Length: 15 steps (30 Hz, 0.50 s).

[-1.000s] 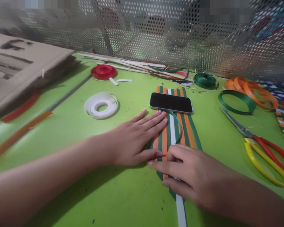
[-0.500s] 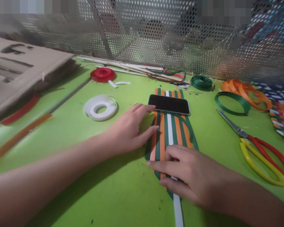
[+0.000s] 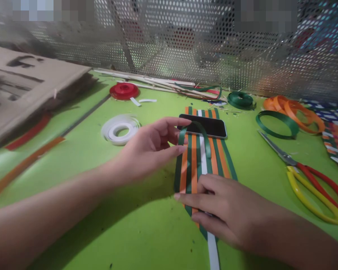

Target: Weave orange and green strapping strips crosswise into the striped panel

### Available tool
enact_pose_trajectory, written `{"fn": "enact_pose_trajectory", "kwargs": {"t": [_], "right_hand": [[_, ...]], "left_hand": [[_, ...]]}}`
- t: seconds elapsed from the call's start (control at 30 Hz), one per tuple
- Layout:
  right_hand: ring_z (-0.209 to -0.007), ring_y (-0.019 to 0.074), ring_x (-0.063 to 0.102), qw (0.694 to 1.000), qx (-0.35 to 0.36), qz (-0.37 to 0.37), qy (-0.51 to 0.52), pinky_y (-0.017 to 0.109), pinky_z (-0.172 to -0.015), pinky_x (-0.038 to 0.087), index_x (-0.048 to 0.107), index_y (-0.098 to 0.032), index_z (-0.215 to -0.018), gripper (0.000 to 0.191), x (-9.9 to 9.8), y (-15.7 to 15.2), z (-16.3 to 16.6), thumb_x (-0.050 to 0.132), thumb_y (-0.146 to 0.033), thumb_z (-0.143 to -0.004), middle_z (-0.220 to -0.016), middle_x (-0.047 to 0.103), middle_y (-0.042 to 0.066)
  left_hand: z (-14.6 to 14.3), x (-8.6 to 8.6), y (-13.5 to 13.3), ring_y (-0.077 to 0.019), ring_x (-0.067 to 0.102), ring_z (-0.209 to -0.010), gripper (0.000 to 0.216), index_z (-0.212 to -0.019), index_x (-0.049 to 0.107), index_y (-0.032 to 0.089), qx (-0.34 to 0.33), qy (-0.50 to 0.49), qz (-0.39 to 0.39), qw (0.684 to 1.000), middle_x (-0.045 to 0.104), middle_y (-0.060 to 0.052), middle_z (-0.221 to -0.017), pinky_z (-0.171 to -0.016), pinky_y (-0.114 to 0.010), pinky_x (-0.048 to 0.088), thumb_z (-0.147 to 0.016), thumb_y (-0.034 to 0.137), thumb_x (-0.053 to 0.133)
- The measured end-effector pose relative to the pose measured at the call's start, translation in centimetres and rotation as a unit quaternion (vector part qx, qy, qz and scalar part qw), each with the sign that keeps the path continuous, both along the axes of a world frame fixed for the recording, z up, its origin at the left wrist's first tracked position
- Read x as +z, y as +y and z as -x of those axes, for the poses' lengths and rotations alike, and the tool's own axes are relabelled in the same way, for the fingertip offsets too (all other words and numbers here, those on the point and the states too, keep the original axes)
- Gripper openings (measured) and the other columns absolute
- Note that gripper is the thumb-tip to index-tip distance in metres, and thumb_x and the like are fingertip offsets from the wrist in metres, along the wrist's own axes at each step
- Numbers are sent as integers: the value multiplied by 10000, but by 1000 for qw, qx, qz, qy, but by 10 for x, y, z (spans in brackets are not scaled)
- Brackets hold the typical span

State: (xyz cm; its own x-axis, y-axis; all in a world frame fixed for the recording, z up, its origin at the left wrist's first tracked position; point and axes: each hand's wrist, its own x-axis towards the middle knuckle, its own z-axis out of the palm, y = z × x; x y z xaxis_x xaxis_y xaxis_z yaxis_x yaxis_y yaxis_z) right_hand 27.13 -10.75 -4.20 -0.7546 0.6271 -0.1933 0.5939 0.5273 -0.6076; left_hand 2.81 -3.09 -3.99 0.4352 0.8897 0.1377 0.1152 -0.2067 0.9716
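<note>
Orange, green and white ribbon strips (image 3: 211, 153) lie side by side on the green table (image 3: 146, 225), their far ends under a black phone (image 3: 207, 126). My left hand (image 3: 149, 148) pinches a loose green ribbon (image 3: 198, 129) that arches over the strips just in front of the phone. My right hand (image 3: 228, 210) presses flat on the near ends of the strips, fingers pointing left. A white strip runs out below that hand toward me.
Red-and-yellow-handled scissors (image 3: 310, 176) lie at the right. A white ribbon roll (image 3: 119, 129), a red spool (image 3: 124, 90), green rolls (image 3: 240, 99) and orange loops (image 3: 293, 108) surround the work. Cardboard (image 3: 25, 90) sits far left; a perforated metal screen (image 3: 186, 45) closes the back.
My left hand lifted off the strips, moved toward the phone and took hold of the green ribbon, raising it into an arch. My right hand stayed pressed down.
</note>
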Motion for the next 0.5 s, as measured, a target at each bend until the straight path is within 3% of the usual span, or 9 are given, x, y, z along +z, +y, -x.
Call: {"fn": "enact_pose_trajectory", "kwargs": {"t": [0.1,0.27,0.4,0.5], "right_hand": [[-989,225,620,1000,0,-2,-10,384,-867,502,631,-293,-1551,445,0,-1,0,530,-329,-1119,-1108,641,62],[-961,219,621,1000,1,-8,-11,377,-851,502,642,-290,-1543,441,1,-1,0,536,-331,-1116,-1099,638,64],[-967,218,627,1000,0,-3,-5,372,-859,503,648,-283,-1538,440,2,0,0,546,-327,-1113,-1102,647,63],[-960,213,626,1000,1,0,-2,366,-858,503,651,-278,-1536,439,3,1,0,548,-319,-1111,-1097,648,65]], "left_hand": [[5,-2,2,-187,705,-954,474,-1435,649,210,21,94,-131,987,730,-71,-1110,-813,-319,620,-966,163,706],[7,-10,3,-189,690,-955,477,-1466,640,221,33,229,-316,920,680,-89,-1191,-864,-360,625,-997,136,616],[6,-12,4,-260,689,-1128,453,-1472,640,203,64,282,-373,882,662,-131,-1278,-949,-438,626,-1019,196,620],[7,-12,7,-306,684,-1209,462,-1474,640,184,78,310,-359,877,658,-158,-1343,-1005,-485,618,-1023,282,627]]}}
